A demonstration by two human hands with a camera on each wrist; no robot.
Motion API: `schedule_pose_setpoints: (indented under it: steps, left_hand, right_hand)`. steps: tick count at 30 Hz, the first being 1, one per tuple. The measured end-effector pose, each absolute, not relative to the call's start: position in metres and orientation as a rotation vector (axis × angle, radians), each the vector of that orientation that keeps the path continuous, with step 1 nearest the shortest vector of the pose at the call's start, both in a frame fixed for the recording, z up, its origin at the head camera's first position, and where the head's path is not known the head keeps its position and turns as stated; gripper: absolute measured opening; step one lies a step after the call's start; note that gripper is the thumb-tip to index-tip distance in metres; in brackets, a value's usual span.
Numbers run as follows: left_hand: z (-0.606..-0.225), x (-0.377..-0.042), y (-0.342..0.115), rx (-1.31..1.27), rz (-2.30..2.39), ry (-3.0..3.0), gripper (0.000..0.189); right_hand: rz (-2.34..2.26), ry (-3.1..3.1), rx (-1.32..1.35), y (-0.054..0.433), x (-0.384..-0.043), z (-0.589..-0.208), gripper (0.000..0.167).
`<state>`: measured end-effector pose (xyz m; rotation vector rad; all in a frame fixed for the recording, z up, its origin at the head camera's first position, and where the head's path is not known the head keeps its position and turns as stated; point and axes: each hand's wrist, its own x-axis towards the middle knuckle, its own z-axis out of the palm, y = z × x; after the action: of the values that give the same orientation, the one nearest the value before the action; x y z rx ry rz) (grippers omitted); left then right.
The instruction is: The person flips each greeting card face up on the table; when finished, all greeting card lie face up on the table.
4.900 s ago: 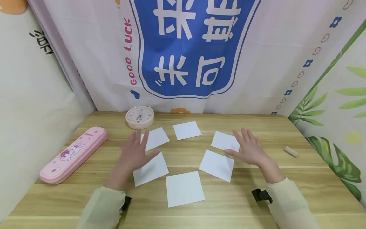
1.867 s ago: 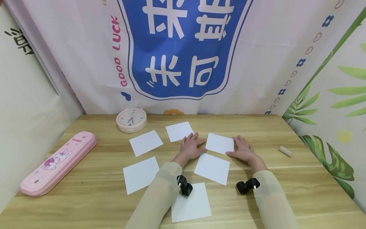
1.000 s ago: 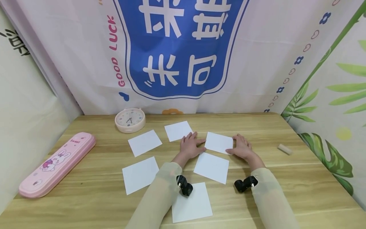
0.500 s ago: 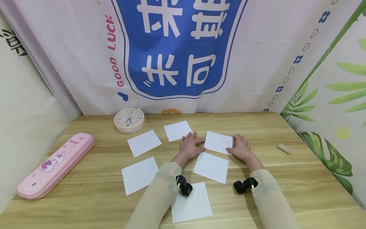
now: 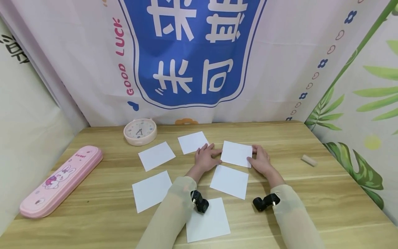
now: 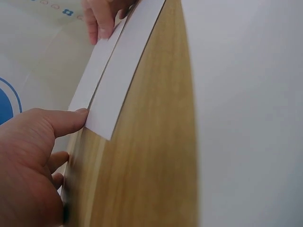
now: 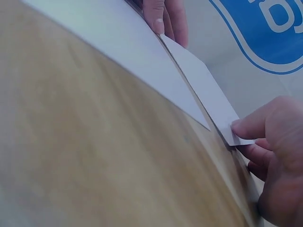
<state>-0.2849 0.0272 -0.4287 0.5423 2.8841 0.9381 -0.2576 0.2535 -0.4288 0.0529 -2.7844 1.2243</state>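
Several white cards lie in a ring on the wooden table. My right hand (image 5: 261, 161) pinches the right edge of the far-right card (image 5: 237, 154); in the right wrist view the thumb (image 7: 239, 127) lies on top and a finger goes under the corner. My left hand (image 5: 204, 159) rests at that card's left side, fingers spread, with the thumb (image 6: 73, 120) touching its near-left corner in the left wrist view. Just nearer lies another card (image 5: 229, 181). The left fingertips overlap the edge of the back card (image 5: 192, 142).
Two cards lie on the left, a far one (image 5: 157, 155) and a nearer one (image 5: 150, 191). My left sleeve partly covers the front card (image 5: 211, 224). Around them are a round clock (image 5: 140, 132), a pink pencil case (image 5: 62, 181) and a small beige block (image 5: 309, 160). Curtains surround the table.
From above the left cards, my left hand has come right to the far-right card; my right hand has closed on its edge. Just now the card shifted slightly and right fingers slipped under it.
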Motion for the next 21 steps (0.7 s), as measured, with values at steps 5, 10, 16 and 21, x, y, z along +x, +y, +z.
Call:
schedule_pose_setpoints:
  steps: [5, 10, 16, 21]
  left_hand:
    - [-0.429, -0.2849, 0.0271, 0.549, 0.937, 2.889, 0.04]
    - [-0.4299, -0.2849, 0.0269, 0.573, 0.923, 2.904, 0.04]
    - [-0.4306, -0.284, 0.0256, 0.59, 0.957, 2.922, 0.04]
    - [-0.43, -0.2829, 0.0262, 0.588, 0.982, 2.938, 0.042]
  right_hand:
    - [1.259, -2.711, 0.064, 0.2528, -0.2585, -0.4296, 0.052]
    - [1.243, -2.695, 0.065, 0.253, -0.2597, -0.4319, 0.055]
    - [1.292, -2.643, 0.084, 0.2523, -0.2601, -0.4351, 0.05]
    - [1.383, -2.581, 0.066, 0.2513, -0.2612, -0.4365, 0.046]
